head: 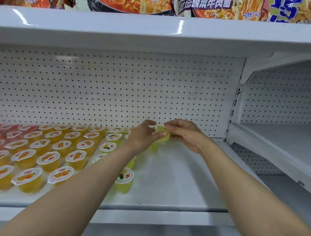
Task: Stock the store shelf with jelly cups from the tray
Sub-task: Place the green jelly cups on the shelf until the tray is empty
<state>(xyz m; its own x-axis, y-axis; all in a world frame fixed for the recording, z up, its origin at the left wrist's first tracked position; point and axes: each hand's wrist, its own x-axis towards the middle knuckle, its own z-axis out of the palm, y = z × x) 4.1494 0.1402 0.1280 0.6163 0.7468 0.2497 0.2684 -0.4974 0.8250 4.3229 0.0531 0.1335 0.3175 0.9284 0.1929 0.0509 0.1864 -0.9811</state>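
Observation:
Both my hands meet over the back of the white shelf. A yellow-green jelly cup is held between them: my left hand pinches its left side and my right hand grips its right side. Another pale cup shows blurred just below them. Rows of orange jelly cups fill the shelf's left part, with red ones at the far left. A column of yellow-green cups runs forward to the front cup. My left forearm hides some of that column. No tray is in view.
A pegboard back wall stands behind the cups. The upper shelf overhangs, loaded with instant noodle packs. A neighbouring shelf unit juts out at the right, its edge near my right arm.

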